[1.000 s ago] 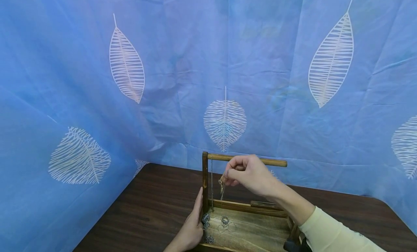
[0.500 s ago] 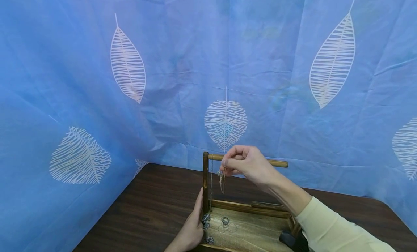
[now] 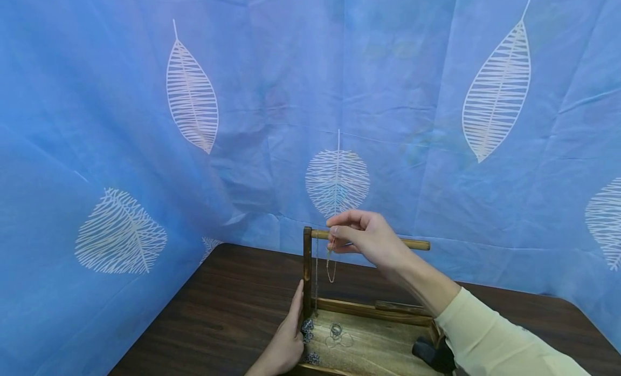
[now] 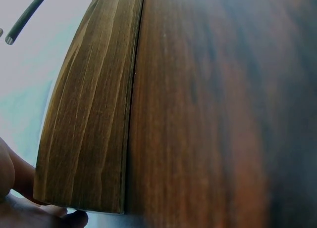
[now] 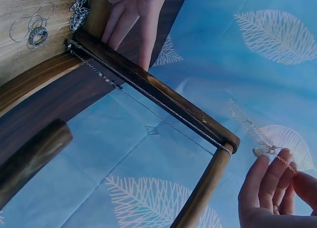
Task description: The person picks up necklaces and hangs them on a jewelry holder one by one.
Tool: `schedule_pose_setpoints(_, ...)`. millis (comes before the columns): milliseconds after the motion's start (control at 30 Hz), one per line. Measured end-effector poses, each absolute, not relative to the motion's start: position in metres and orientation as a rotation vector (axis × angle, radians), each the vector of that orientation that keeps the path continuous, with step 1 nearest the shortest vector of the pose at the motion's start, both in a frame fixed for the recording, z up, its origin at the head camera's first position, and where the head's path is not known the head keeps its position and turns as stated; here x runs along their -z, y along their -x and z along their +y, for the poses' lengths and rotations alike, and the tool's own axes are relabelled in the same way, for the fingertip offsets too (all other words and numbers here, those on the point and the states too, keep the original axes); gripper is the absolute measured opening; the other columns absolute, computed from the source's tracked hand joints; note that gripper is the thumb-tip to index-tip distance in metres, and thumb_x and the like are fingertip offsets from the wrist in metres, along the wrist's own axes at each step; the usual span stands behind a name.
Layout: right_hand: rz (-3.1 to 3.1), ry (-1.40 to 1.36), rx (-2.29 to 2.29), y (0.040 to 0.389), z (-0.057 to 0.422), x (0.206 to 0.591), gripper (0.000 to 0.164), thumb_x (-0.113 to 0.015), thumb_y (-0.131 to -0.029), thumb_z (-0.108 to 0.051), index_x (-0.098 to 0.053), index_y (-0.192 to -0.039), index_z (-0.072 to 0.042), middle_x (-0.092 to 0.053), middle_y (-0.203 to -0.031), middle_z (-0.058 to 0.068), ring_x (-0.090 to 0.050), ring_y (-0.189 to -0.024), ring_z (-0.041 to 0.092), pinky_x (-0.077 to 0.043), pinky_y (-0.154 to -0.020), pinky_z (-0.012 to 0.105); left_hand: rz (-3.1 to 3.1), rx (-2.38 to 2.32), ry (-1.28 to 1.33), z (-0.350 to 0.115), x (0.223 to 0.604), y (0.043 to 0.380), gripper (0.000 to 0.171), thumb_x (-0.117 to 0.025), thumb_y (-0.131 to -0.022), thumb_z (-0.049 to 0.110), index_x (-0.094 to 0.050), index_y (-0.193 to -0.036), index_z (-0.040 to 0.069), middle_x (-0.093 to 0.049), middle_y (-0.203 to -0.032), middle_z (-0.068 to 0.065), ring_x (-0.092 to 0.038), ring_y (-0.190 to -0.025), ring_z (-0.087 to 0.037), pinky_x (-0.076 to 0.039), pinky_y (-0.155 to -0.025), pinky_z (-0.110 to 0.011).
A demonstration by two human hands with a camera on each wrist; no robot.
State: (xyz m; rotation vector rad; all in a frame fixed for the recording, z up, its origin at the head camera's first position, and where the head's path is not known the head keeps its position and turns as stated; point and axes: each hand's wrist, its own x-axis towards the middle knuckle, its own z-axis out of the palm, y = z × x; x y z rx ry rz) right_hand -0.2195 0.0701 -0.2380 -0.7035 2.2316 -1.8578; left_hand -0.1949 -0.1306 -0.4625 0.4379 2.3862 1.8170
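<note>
Gold-toned chain [image 5: 270, 148], pinched in right grip [image 3: 368, 238], left grip [image 3: 286, 338] straight-fingered against 1 wooden stand [image 3: 307, 273]

Rectangular brown wooden tray [image 3: 383, 341] at lower centre on dark wooden table [image 3: 233, 295], thin silver chain [image 3: 317, 273] on round wooden bar [image 3: 416, 244], gold chain [image 5: 270, 148] just right, blue leaf-print cloth [image 3: 402, 95] behind

A gold-toned chain [image 5: 272, 149] gleams against blue cloth [image 3: 276, 68] patterned with white line-drawn leaves [image 3: 192, 95]; a second chain [image 5: 154, 98] shows silver-grey. The rod [image 3: 414, 244] is honey-brown, the post [image 3: 307, 268] darker, the tray [image 3: 383, 335] pale tan with grain. Dark streaks run through the brown tabletop [image 3: 223, 300]. A sleeve [image 3: 499, 333] is pale yellow.
</note>
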Motion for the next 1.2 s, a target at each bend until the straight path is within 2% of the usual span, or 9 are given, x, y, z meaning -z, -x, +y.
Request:
schedule_pose_setpoints(167, 2.238, 0.686, 1.853, 0.223, 0.072, 0.239, 0.026, -0.058, -0.101, -0.007, -0.063, -0.123, 0.004, -0.067, -0.099, 0.015, -0.069, -0.089, 0.025, -0.057, -0.087, 0.041, 2.397, -1.812, -0.441, -0.131, 0.462, 0.195, 0.115, -0.026, -0.075, -0.03, 0.011, -0.16, 0.038, 0.011, -0.167, -0.01, 0.003, -0.15, -0.042, -0.009, -0.113, -0.068)
schedule_pose_setpoints(333, 2.224, 0.722, 1.828, 0.229, 0.077, 0.242, 0.032, -0.062, -0.098, -0.005, -0.06, -0.127, 0.008, -0.07, -0.096, 0.016, -0.067, -0.081, 0.021, -0.059, -0.079, 0.039, 2.391, -1.809, -0.454, -0.131, 0.462, 0.195, 0.115, -0.027, -0.075, -0.029, 0.011, -0.16, 0.038, 0.012, -0.167, -0.01, 0.004, -0.15, -0.041, -0.009, -0.114, -0.068)
schedule_pose_setpoints(567, 2.217, 0.743, 1.782, 0.237, 0.084, 0.246, 0.038, -0.061, -0.097, 0.001, -0.056, -0.133, 0.011, -0.071, -0.109, 0.019, -0.07, -0.087, 0.021, -0.06, -0.077, 0.037, 2.41, -1.802, -0.441, -0.129, 0.46, 0.195, 0.116, -0.026, -0.074, -0.03, 0.011, -0.16, 0.038, 0.011, -0.167, -0.011, 0.003, -0.15, -0.041, -0.009, -0.114, -0.067)
schedule_pose_setpoints(700, 2.203, 0.739, 1.795, 0.239, 0.085, 0.248, 0.039, -0.06, -0.097, 0.002, -0.055, -0.135, 0.011, -0.071, -0.11, 0.022, -0.071, -0.09, 0.024, -0.06, -0.078, 0.038, 2.428, -1.782, -0.423, -0.129, 0.462, 0.195, 0.115, -0.026, -0.076, -0.03, 0.011, -0.16, 0.039, 0.01, -0.167, -0.011, 0.0, -0.15, -0.041, -0.011, -0.114, -0.066)
schedule_pose_setpoints(833, 2.212, 0.712, 1.818, 0.24, 0.086, 0.249, 0.039, -0.063, -0.096, 0.0, -0.056, -0.133, 0.01, -0.072, -0.109, 0.023, -0.072, -0.092, 0.028, -0.06, -0.078, 0.039, 2.433, -1.782, -0.433, -0.129, 0.463, 0.196, 0.115, -0.026, -0.076, -0.029, 0.011, -0.16, 0.039, 0.009, -0.167, -0.011, 0.0, -0.15, -0.041, -0.011, -0.114, -0.066)
schedule_pose_setpoints(1200, 2.574, 0.681, 1.634, 0.243, 0.089, 0.251, 0.027, -0.068, -0.095, -0.006, -0.068, -0.119, 0.005, -0.075, -0.1, 0.018, -0.072, -0.083, 0.022, -0.06, -0.075, 0.035, 2.426, -1.798, -0.438, -0.13, 0.464, 0.195, 0.118, -0.025, -0.073, -0.03, 0.011, -0.159, 0.041, 0.01, -0.167, -0.01, 0.002, -0.15, -0.04, -0.01, -0.114, -0.066)
